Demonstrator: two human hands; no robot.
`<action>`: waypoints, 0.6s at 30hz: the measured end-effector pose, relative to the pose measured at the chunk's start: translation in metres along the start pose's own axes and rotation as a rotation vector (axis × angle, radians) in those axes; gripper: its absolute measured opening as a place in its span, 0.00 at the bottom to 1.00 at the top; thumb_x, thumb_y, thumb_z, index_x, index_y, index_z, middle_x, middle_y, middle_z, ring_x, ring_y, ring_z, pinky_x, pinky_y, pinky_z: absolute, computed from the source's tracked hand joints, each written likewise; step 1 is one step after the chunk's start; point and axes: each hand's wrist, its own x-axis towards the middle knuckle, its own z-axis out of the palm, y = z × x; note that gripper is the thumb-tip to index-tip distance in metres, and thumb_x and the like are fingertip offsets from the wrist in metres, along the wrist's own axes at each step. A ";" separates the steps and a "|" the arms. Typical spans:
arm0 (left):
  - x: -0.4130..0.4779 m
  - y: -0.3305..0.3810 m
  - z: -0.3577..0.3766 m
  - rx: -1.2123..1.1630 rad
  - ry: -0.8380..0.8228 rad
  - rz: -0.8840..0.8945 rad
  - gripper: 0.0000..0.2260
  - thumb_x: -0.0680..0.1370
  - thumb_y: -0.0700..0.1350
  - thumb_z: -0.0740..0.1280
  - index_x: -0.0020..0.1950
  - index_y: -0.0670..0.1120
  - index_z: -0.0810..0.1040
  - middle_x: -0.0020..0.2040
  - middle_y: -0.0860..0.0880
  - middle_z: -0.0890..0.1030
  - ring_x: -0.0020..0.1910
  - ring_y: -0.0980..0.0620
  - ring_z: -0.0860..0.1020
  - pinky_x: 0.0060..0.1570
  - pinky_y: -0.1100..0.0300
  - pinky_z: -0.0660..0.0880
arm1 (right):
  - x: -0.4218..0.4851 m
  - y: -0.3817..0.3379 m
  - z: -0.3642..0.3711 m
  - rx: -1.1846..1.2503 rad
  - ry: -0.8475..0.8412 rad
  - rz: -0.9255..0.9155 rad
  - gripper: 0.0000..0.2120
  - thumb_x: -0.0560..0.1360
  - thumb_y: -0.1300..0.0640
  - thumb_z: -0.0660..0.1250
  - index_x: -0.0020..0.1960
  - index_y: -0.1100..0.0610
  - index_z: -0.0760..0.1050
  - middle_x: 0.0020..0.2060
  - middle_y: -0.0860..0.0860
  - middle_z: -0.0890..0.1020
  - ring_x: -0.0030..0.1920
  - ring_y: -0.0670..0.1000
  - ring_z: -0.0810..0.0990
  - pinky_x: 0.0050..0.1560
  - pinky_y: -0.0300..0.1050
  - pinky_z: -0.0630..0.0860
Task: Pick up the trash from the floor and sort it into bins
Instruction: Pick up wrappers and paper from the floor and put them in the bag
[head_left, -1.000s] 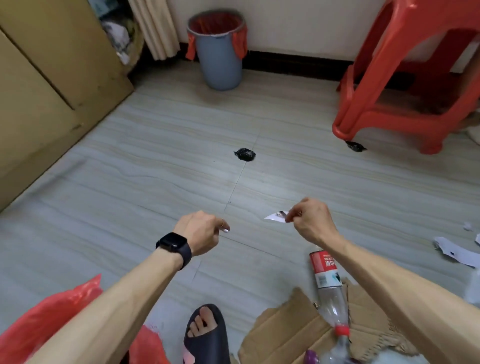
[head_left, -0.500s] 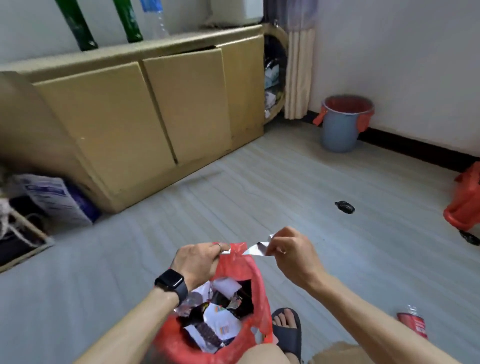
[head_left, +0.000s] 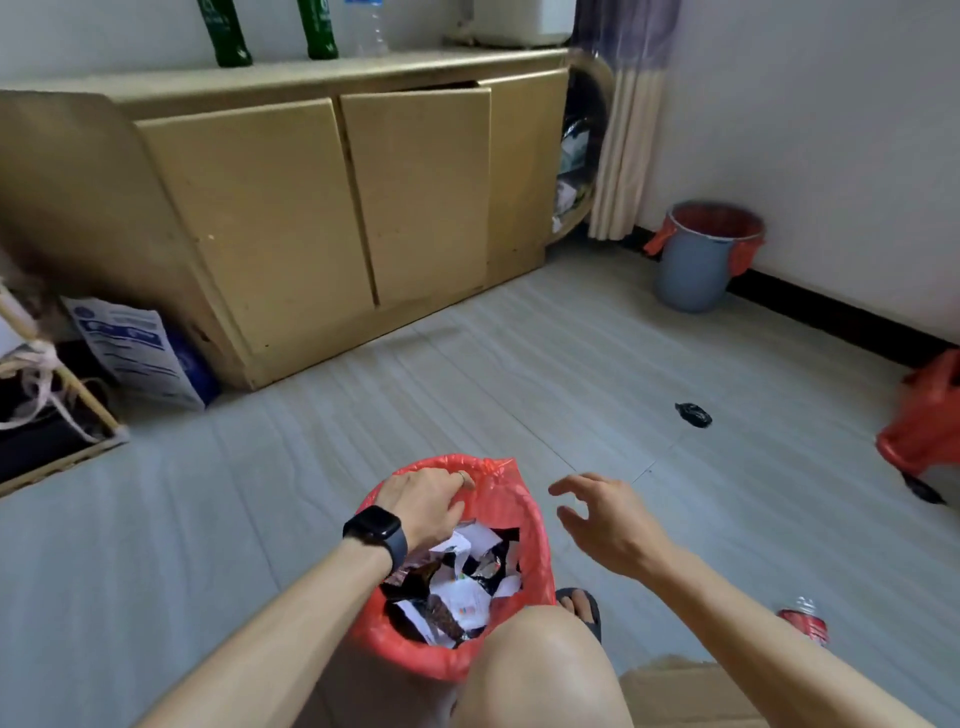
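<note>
Two hands at red bag (head_left: 535, 525): left hand (head_left: 423, 501) grips the rim, right hand (head_left: 608, 525) just beside it, fingers spread, empty

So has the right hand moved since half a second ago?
No: against the black scrap on the floor, the right hand holds its spot beside the red bag; only its fingers have opened.
</note>
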 end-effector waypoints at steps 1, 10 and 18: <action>0.003 0.004 -0.004 -0.012 0.003 0.004 0.16 0.80 0.52 0.58 0.67 0.59 0.73 0.62 0.56 0.79 0.62 0.49 0.77 0.55 0.53 0.75 | -0.004 0.008 -0.010 -0.033 -0.004 0.018 0.14 0.81 0.53 0.64 0.66 0.49 0.77 0.65 0.48 0.78 0.64 0.51 0.76 0.63 0.46 0.74; 0.067 0.122 -0.065 -0.020 0.105 0.253 0.14 0.79 0.52 0.60 0.64 0.60 0.75 0.59 0.58 0.80 0.60 0.53 0.78 0.54 0.57 0.74 | -0.091 0.103 -0.133 -0.134 0.149 0.340 0.17 0.79 0.49 0.65 0.67 0.47 0.75 0.63 0.49 0.79 0.66 0.52 0.75 0.64 0.46 0.73; 0.093 0.261 -0.105 0.040 0.128 0.457 0.14 0.80 0.53 0.60 0.64 0.61 0.74 0.60 0.58 0.79 0.63 0.54 0.75 0.57 0.56 0.74 | -0.197 0.175 -0.161 0.018 0.340 0.572 0.17 0.76 0.50 0.67 0.64 0.48 0.76 0.61 0.49 0.80 0.61 0.51 0.77 0.63 0.48 0.73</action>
